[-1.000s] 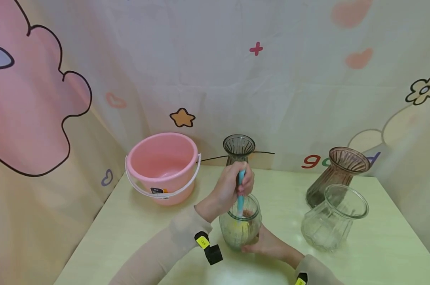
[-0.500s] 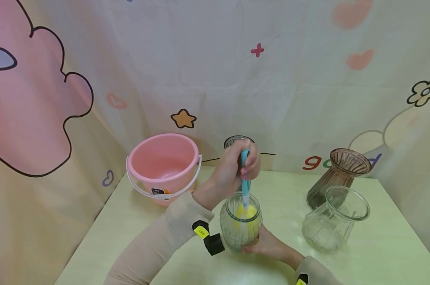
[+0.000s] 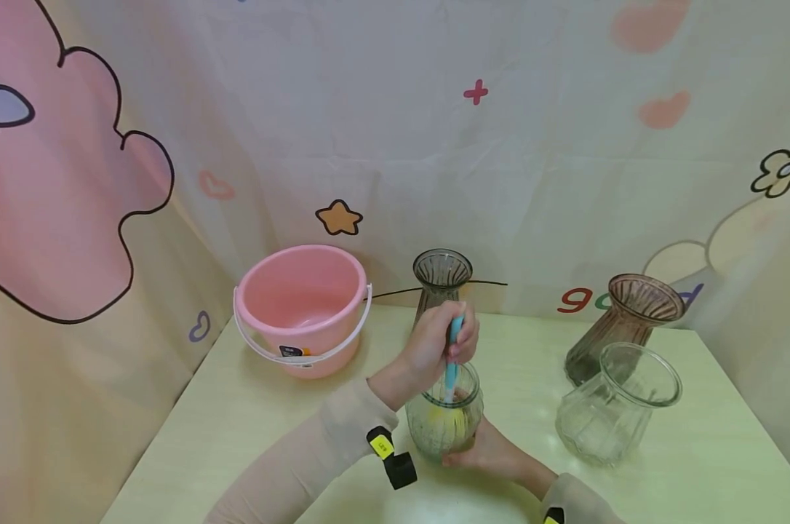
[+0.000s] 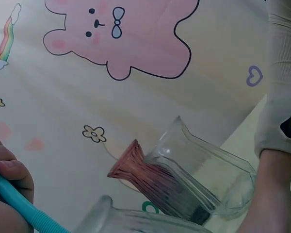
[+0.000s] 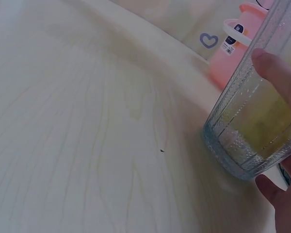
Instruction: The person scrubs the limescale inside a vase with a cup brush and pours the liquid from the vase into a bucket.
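My left hand grips the teal handle of a bottle brush above a clear ribbed glass vase. The yellow brush head is down inside the vase, seen through its wall. Low on the vase's right side, my right hand holds it, part of the hand being hidden behind the glass. In the left wrist view, fingers curl around the teal handle. Droplets cover the vase wall in the right wrist view, where it is tilted against the pale table.
A pink bucket with a white handle stands at the back left. Behind my left hand is a grey glass vase. To the right are a brownish fluted vase and a clear wide-mouthed vase. A printed curtain hangs behind the table.
My left hand rose with the brush, lifting the yellow head towards the vase's mouth, then pushed it back down inside. My right hand and the held vase stayed nearly in place.
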Tool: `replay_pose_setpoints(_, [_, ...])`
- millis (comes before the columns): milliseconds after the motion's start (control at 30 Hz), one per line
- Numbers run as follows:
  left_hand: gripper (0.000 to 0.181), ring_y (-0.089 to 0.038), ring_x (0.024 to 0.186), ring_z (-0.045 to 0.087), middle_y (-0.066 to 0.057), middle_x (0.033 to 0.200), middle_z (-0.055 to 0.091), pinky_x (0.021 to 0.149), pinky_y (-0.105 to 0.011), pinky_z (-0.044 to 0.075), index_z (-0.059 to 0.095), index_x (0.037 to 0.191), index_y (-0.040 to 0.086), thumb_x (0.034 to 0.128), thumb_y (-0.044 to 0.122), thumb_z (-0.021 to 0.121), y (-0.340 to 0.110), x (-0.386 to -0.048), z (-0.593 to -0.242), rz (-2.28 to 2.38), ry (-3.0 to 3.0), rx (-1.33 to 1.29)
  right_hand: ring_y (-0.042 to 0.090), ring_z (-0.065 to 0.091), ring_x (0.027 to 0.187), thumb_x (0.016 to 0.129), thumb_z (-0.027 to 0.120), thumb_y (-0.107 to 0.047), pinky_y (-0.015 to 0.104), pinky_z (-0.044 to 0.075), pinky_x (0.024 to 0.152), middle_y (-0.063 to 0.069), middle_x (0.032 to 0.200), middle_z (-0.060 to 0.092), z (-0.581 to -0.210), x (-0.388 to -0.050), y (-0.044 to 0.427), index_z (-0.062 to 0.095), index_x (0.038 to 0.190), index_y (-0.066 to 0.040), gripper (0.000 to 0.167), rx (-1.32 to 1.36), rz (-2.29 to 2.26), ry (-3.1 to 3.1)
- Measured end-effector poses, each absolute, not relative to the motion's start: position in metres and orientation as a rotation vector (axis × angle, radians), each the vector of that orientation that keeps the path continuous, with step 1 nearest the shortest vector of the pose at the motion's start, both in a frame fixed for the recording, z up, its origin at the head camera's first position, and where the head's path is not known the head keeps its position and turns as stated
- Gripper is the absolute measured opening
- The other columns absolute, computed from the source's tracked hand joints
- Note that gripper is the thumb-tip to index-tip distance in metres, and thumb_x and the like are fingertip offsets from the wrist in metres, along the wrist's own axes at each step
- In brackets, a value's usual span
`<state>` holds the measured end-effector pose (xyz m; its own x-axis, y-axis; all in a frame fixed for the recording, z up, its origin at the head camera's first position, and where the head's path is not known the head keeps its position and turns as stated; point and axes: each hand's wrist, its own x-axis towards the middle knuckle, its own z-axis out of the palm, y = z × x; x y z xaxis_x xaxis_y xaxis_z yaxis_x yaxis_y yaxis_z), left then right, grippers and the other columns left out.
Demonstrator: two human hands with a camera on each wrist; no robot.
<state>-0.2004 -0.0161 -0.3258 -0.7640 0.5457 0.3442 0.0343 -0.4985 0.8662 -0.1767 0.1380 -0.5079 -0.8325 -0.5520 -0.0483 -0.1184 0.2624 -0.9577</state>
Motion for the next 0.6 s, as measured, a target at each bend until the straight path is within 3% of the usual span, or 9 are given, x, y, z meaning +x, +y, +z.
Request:
replay_pose_setpoints(133, [0.039,-0.008,0.039,0.026,0.007,0.045,0.033,0.041,-0.023,0.021,0.035,0.055,0.013,0.0928,0.020,0.028,-0.017,-0.206,-0.338,2.304,1.435,0.844,0.033,0.029,0.130,0.070,0.076,-0.016,0.052,0.023,0.103,0.013,0.142,0.031,-0.509,-0.176,0.138,0.010,0.143,-0.019,0.099,-0.616,-1.584,2.175])
replay_pose_setpoints(333, [0.039,-0.008,0.040,0.026,0.008,0.045,0.032,0.042,-0.022,0.023,0.034,0.055,0.014,0.0929,0.023,0.028,-0.020,-0.212,-0.344,2.331,1.467,0.823,0.040,0.014,0.136,0.076,0.072,-0.015,0.061,0.017,0.104,0.017,0.152,0.008,-0.502,-0.176,0.141,-0.001,0.146,-0.021,0.101,-0.682,-1.559,2.083])
replay_pose_setpoints(600, [0.040,-0.008,0.039,0.026,0.008,0.045,0.033,0.042,-0.022,0.023,0.034,0.055,0.014,0.0935,0.022,0.027,-0.019,-0.210,-0.345,2.330,1.455,0.853,0.033,0.031,0.130,0.070,0.076,-0.012,0.048,0.026,0.103,0.015,0.144,0.031,-0.502,-0.180,0.145,0.006,0.146,-0.015,0.103,-0.691,-1.564,2.091])
